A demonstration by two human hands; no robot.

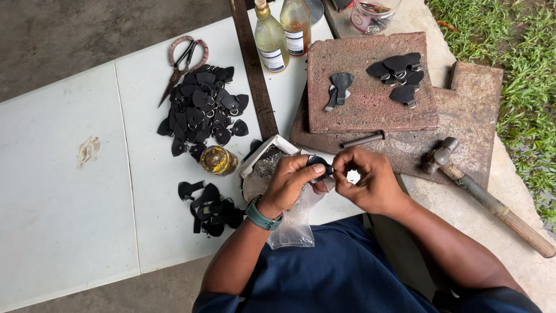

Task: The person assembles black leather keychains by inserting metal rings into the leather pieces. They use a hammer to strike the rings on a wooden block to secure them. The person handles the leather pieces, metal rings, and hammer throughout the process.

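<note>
**Both hands pinch one small black leather piece, centre frame**

Left hand (288, 184), teal wristband, and right hand (368, 181) meet just below frame centre. Fingertips of both closed together on a small black leather piece (319, 164) held between them; thumbs pressed on top. What the right fingertips do at the piece's edge is too small to tell.

Directly under the hands: an open white box (262, 155) with silvery bits inside, and a clear plastic bag (294, 227) hanging toward the lap.

Left of the hands: a small round jar (218, 160) with yellowish contents. Above it, a large heap of black leather pieces (202, 107); scissors (182, 62) with pinkish handles lie at the heap's upper left. A smaller cluster of black straps (209, 208) sits lower left of the jar.

Upper centre: two glass bottles (282, 32). Upper right: a reddish stone slab (370, 81) carrying a few finished black pieces (399, 72). Below the slab, a metal punch (363, 139); right of it, a hammer (486, 197) with wooden handle, lying diagonal toward the lower right.
</note>
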